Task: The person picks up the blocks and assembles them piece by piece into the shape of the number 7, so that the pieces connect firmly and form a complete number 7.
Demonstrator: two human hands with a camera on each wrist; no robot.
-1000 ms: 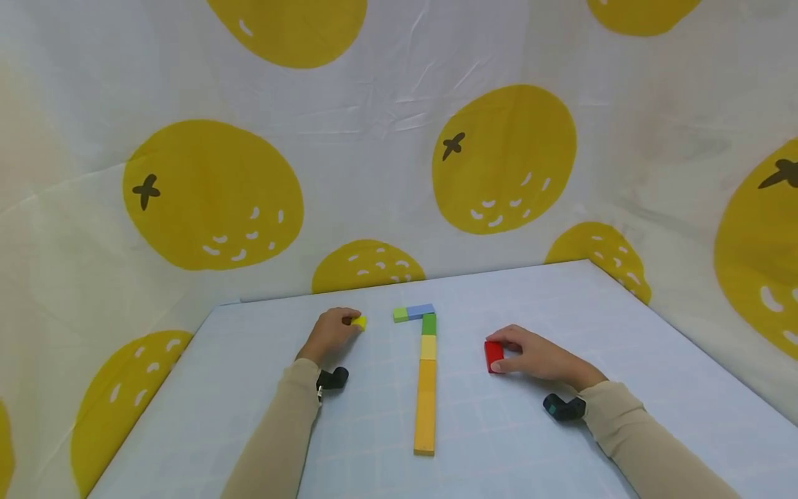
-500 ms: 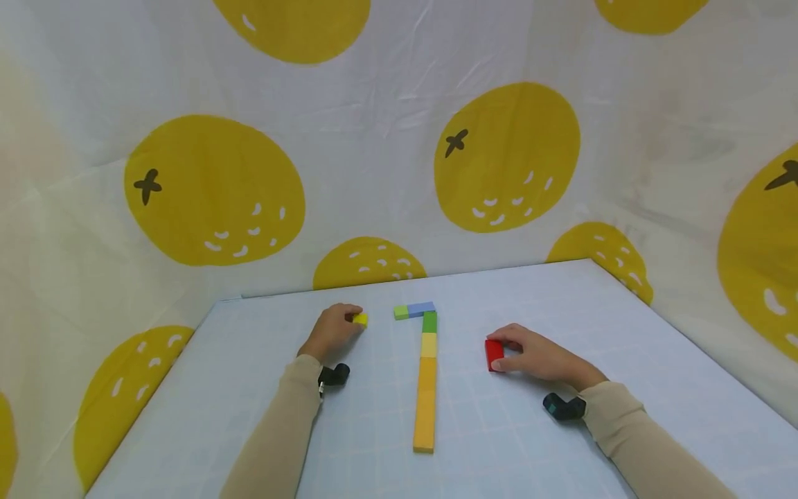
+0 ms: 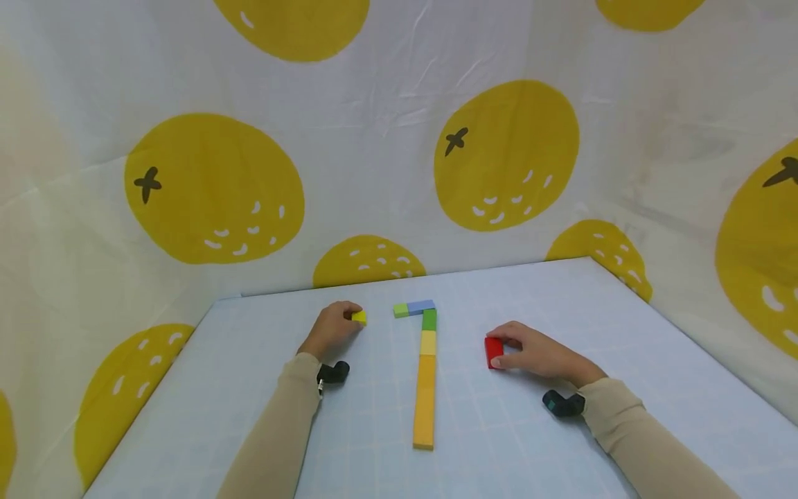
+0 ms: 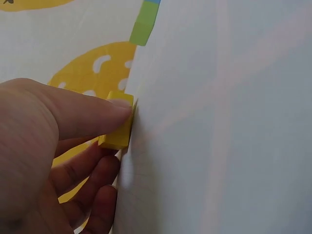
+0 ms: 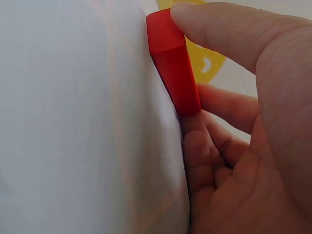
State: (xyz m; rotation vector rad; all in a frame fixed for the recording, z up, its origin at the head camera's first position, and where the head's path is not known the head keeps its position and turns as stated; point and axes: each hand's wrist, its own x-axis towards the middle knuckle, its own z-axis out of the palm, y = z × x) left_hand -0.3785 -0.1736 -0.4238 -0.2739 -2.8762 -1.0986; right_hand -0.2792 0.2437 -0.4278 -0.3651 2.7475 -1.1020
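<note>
My left hand pinches a small yellow block between thumb and fingers, low at the tabletop left of the block line. On the other side, my right hand holds a red rectangular block by its two ends, thumb at the near end. Between the hands runs a line of blocks: a long orange block, a pale yellow block and a green block. At its far end a blue block and a light green block reach leftward.
A pale checked cloth covers the table. Behind it and along the sides hangs a white curtain printed with large yellow fruit. A black camera sits on the left wrist, another black camera on the right.
The scene sits slightly higher in the head view than a second ago. Both hands keep their blocks in the same places, and the block line is unchanged.
</note>
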